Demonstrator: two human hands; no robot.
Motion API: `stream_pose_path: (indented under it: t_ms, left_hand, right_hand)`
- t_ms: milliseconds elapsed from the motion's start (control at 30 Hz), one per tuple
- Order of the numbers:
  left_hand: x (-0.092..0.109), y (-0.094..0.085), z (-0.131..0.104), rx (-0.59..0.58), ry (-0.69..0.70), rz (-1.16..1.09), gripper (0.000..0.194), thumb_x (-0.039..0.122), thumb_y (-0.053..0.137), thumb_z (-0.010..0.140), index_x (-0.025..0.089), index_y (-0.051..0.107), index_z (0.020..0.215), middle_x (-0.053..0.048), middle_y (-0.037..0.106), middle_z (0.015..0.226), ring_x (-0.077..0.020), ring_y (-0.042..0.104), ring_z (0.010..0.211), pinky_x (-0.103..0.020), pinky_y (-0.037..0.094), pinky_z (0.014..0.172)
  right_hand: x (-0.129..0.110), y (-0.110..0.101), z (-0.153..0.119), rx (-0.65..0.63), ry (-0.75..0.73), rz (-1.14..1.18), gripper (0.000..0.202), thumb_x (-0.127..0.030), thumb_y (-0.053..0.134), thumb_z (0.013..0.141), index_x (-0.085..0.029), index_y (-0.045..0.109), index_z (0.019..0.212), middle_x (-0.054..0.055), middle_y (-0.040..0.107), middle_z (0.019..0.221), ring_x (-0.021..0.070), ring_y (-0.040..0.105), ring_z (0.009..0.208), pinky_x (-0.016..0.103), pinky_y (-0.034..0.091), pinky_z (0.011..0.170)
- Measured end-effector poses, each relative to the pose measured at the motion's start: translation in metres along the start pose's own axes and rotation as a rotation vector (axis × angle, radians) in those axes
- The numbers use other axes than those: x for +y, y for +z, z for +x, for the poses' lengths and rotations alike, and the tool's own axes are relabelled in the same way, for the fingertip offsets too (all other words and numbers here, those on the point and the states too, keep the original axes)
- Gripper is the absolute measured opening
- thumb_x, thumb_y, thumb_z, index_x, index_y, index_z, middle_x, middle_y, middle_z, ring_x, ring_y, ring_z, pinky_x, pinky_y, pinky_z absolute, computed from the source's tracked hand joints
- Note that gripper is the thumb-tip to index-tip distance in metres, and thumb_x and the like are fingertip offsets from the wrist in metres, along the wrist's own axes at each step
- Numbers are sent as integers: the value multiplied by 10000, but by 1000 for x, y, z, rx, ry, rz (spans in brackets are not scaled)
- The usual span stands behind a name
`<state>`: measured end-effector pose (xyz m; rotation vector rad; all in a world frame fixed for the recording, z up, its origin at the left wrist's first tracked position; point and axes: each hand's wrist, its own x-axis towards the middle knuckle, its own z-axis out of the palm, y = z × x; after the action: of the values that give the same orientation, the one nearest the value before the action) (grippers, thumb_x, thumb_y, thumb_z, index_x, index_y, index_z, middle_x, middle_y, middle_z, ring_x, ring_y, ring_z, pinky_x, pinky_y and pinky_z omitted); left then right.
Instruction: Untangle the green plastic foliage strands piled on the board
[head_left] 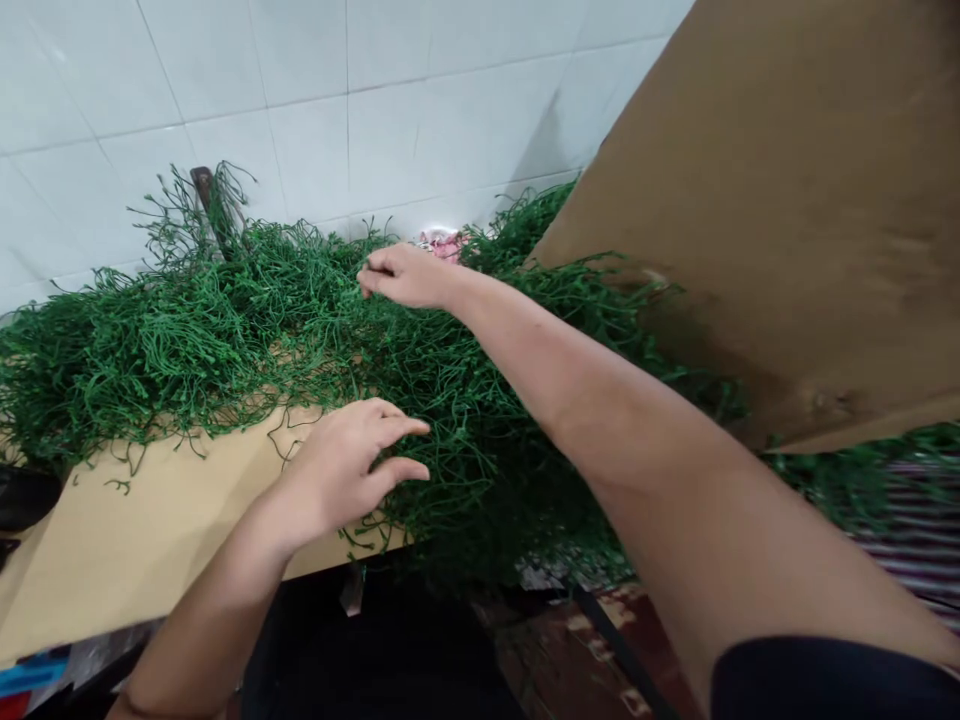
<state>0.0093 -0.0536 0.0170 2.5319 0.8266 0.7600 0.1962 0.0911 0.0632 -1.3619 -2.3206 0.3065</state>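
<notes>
Thin green artificial stems (187, 320) lie in a long tangled heap across a brown cardboard sheet (165, 520). My left hand (360, 460) is over the near edge of the heap, its thumb and fingers spread apart with nothing between them. Farther back, my right hand (401, 275) reaches over the heap with its fingers curled together; whatever they pinch, if anything, is too small to make out. My right forearm crosses above the darker stems at the right.
A large brown cardboard panel (810, 220) leans at the right. White tiles (405, 130) form the wall behind. A rusty upright bar (206, 200) rises at the back left. Something pink and white (444, 243) sits behind my right hand.
</notes>
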Motion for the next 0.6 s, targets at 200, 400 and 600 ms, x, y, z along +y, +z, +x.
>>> stream_pose_path:
  t_ms: [200, 400, 600]
  left_hand:
    - [-38, -19, 25, 511, -192, 99, 383, 400, 528, 842, 170, 599, 1139, -111, 604, 1121, -178, 594, 928, -308, 500, 780]
    - [-74, -35, 49, 357, -305, 114, 294, 368, 481, 842, 141, 659, 896, -40, 619, 806, -155, 560, 782, -280, 448, 747]
    - [-68, -31, 36, 323, -366, 140, 277, 287, 416, 836, 181, 574, 635, 10, 514, 569, -127, 455, 565, -258, 335, 584]
  right_hand:
    - [-28, 0, -9, -225, -133, -52, 220, -236, 431, 888, -114, 588, 793, 3, 495, 660, 80, 384, 594, 258, 350, 643]
    - [-32, 4, -17, -231, -263, -47, 183, -288, 540, 829, -114, 595, 832, -26, 462, 650, 66, 362, 603, 236, 312, 622]
    - [-25, 14, -18, -169, -164, -331, 293, -379, 652, 747, -128, 627, 897, 45, 598, 822, 135, 505, 748, 253, 303, 638]
